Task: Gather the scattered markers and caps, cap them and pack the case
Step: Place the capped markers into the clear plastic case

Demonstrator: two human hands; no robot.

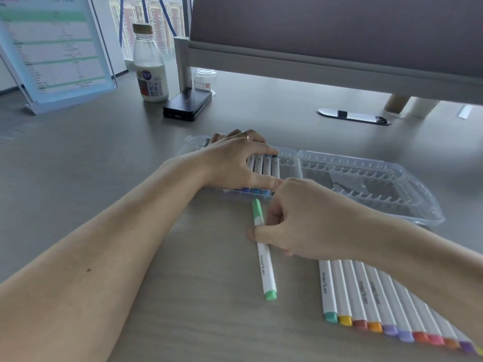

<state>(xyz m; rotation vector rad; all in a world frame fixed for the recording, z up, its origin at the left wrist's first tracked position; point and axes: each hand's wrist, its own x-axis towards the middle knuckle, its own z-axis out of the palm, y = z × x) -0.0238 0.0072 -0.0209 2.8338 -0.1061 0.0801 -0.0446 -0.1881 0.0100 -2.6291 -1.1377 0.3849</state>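
Markers fill only the left end of the clear case (366, 194), which lies open on the worktop (104, 165) just beyond both hands. The left hand (232, 160) covers most of these packed markers (264, 165). Only four white barrels and a few blue caps show past its thumb, so their count cannot be read. The thumb lies along the near caps and the fingertips bend down over the far ends. It seems to press the set flat rather than grip it, though the fingertips are hidden behind the knuckles.

The right hand (305, 218) pinches a green marker (266, 267) between thumb and curled fingers, near its upper cap. Both ends are capped in pale green. The upper cap points at the case's near edge, and the lower end lies toward the person. Whether the barrel touches the worktop under the hand is hard to tell.

Below the right wrist lies a row of markers (345, 291), side by side. Their upper ends are hidden under the forearm, and the rightmost ones are cut off by the frame edge.

Far beyond the left hand stand a milk bottle (149, 64), a black box (187, 104) and a small clear jar (204, 78). A tilted document stand (52, 48) is further left, its print too blurred to read. A grey partition (339, 30) rises beyond the case.
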